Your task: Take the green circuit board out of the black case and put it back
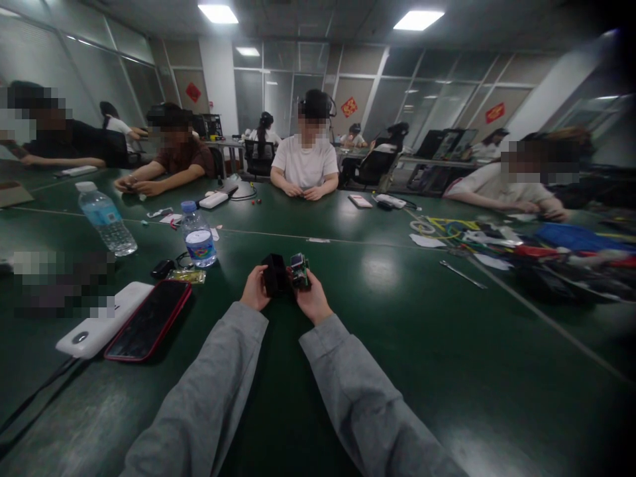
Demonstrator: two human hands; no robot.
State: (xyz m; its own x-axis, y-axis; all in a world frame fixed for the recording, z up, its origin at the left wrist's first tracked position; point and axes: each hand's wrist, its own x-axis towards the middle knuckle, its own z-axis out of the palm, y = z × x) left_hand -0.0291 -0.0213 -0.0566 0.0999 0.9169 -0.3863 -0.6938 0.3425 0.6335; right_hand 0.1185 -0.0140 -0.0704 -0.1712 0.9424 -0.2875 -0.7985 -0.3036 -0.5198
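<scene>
Both my arms in grey sleeves reach forward over a dark green table [377, 331]. My left hand [255, 289] is closed around a small black box-like casing [275, 273]. My right hand [313, 301] is closed on a small green circuit board with parts on it [300, 270], held right beside the black casing. The two pieces touch or nearly touch; I cannot tell which.
At my left lie a phone in a red case [149, 320], a white power bank [102, 321], and two water bottles [199, 235] [105, 218]. Cables, tools and a blue item [571, 236] clutter the right. Several people sit around the table's far side.
</scene>
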